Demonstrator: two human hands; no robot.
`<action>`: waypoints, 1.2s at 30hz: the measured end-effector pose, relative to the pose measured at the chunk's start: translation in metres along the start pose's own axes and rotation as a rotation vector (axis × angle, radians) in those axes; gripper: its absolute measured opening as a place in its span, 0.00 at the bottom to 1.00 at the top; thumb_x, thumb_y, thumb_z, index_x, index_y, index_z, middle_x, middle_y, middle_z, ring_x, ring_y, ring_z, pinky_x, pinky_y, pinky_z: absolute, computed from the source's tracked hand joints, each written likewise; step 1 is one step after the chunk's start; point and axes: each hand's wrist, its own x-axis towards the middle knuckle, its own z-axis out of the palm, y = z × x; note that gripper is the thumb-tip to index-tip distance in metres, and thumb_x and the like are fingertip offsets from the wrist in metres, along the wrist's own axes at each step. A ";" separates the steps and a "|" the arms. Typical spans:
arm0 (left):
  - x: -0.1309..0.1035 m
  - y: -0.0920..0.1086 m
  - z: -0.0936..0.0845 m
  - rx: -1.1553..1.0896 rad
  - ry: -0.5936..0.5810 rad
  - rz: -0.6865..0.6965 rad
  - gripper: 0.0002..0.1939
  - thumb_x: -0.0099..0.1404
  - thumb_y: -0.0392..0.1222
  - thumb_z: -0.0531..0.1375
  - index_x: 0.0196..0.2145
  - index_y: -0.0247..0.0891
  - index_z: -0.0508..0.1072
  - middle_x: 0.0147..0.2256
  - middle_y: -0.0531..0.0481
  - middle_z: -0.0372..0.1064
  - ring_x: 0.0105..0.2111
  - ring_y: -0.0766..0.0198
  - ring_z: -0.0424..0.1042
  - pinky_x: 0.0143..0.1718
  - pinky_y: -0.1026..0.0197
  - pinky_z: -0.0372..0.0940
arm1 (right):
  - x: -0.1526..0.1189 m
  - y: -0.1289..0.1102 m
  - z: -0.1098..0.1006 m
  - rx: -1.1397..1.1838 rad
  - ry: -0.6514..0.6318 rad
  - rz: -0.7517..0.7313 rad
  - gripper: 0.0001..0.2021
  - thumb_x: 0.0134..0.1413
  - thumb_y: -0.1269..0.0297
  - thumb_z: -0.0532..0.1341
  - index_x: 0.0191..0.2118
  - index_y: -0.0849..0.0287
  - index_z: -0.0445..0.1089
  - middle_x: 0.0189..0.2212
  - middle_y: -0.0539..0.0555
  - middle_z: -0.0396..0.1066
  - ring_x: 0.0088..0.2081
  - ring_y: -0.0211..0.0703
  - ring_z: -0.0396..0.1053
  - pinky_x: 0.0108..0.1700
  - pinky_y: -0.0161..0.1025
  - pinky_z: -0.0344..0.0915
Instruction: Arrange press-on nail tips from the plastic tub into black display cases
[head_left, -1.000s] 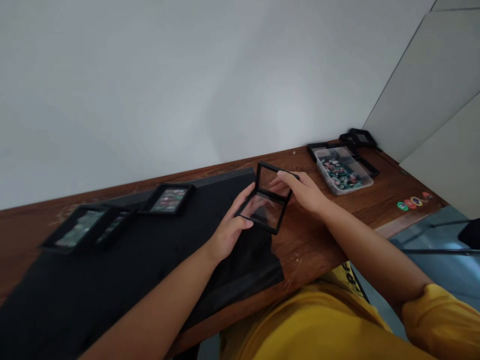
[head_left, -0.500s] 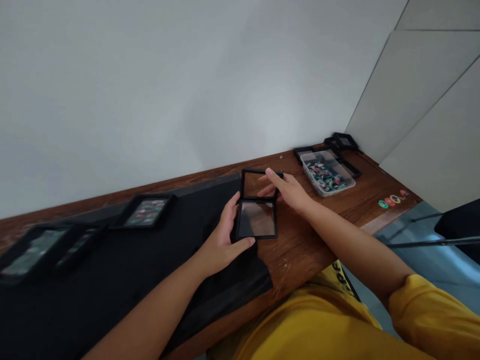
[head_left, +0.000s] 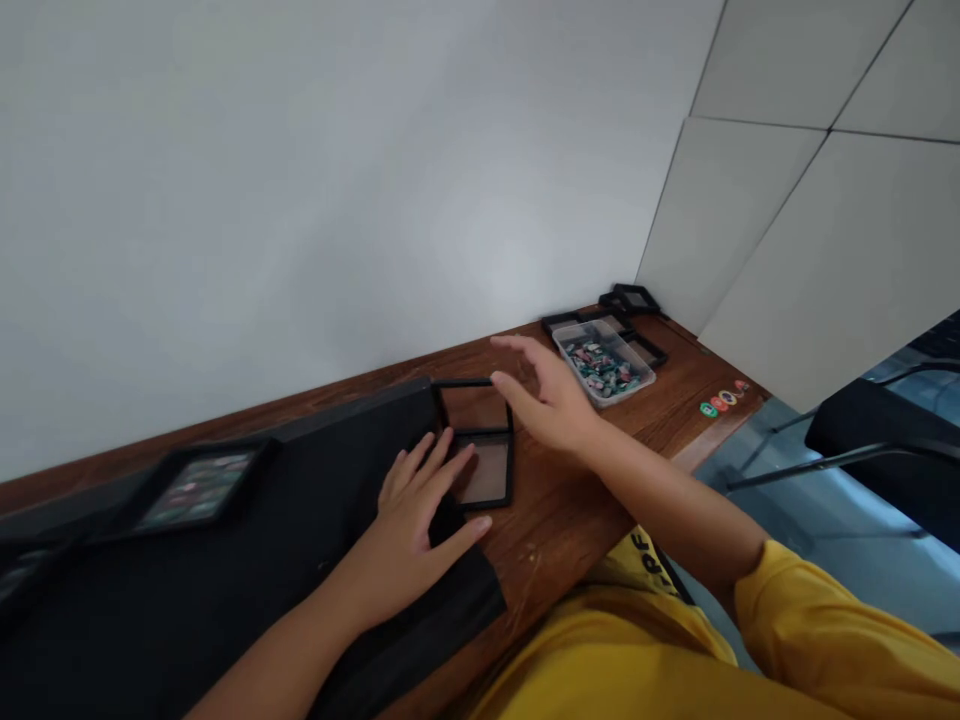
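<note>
An opened black case (head_left: 492, 468) with two clear window panels lies unfolded, partly on the black mat (head_left: 300, 560) and partly on the wooden table (head_left: 555, 530). Over its left edge is my left hand (head_left: 420, 520), fingers spread and holding nothing; whether the fingertips touch it cannot be made out. My right hand (head_left: 547, 395) is raised at the case's upper right corner, thumb and fingers apart, with nothing between them. A clear plastic tub (head_left: 604, 362) of small green and pink pieces stands beyond my right hand.
Several black cases lie behind the tub, one at the far corner (head_left: 634, 298). A filled case (head_left: 196, 487) sits on the mat at left, another partly in view beside it. Round stickers (head_left: 724, 400) mark the table's right end. A black chair (head_left: 885, 440) stands at right.
Both hands have let go of the case, which now lies flat. My left hand has spread its fingers, and my right hand has lifted off the upper panel. The view has turned right.
</note>
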 end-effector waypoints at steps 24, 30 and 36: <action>-0.001 0.003 0.000 -0.075 -0.086 0.029 0.30 0.76 0.62 0.55 0.71 0.54 0.66 0.75 0.48 0.57 0.76 0.38 0.51 0.73 0.27 0.52 | 0.040 0.069 -0.119 -0.669 -0.291 0.275 0.10 0.62 0.68 0.65 0.43 0.62 0.85 0.40 0.61 0.83 0.41 0.51 0.78 0.48 0.47 0.70; 0.002 0.007 -0.004 -0.104 -0.021 0.042 0.27 0.76 0.59 0.55 0.69 0.56 0.69 0.74 0.50 0.59 0.76 0.37 0.50 0.73 0.25 0.51 | 0.038 0.054 -0.109 -0.256 0.043 0.285 0.08 0.58 0.63 0.69 0.40 0.60 0.84 0.37 0.57 0.82 0.38 0.46 0.76 0.47 0.46 0.72; 0.006 0.014 -0.008 -0.114 0.067 0.064 0.25 0.77 0.57 0.56 0.67 0.53 0.69 0.73 0.49 0.61 0.76 0.37 0.49 0.75 0.23 0.43 | 0.022 0.022 -0.058 0.204 0.067 0.264 0.10 0.54 0.57 0.72 0.37 0.58 0.81 0.34 0.53 0.80 0.35 0.41 0.75 0.44 0.43 0.73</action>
